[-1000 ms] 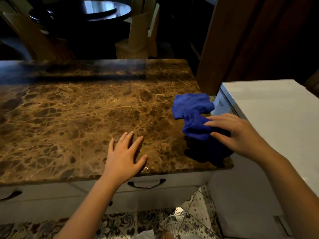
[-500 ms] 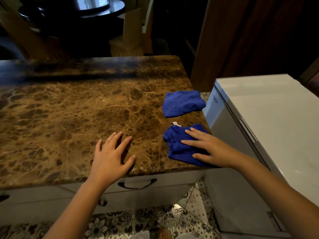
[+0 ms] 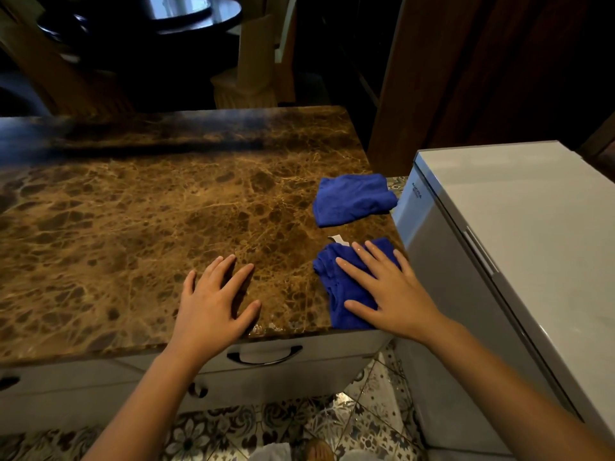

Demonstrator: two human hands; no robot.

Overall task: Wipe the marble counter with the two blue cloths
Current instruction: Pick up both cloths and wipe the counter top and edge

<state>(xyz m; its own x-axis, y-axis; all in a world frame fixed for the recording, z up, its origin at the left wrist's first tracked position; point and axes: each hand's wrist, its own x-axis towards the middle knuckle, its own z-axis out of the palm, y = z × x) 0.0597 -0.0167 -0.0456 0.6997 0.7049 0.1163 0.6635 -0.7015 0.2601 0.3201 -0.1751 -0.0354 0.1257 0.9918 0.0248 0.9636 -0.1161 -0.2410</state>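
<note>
The right hand (image 3: 394, 294) lies flat, palm down, fingers spread wide, pressing on the nearer blue cloth (image 3: 339, 287); its grip is not closed around the fabric, only laid over it. That cloth is bunched and sits at the near right corner of the marble worktop (image 3: 133, 221), its lower edge reaching the front rim, with a small white tag (image 3: 337, 240) poking out at its far side. The left hand (image 3: 214, 306) rests just beside it on bare marble, also flat with fingers splayed and holding nothing, apart from the cloth. The second blue cloth (image 3: 354, 198) lies folded farther back along the right edge of the worktop, untouched and separate from the first. To the right, close against the worktop, stands a white chest appliance (image 3: 519, 234) with a closed lid. Below the front rim is a pale drawer with a dark curved handle (image 3: 264, 356), and patterned floor tiles (image 3: 233, 430) show underneath.
</note>
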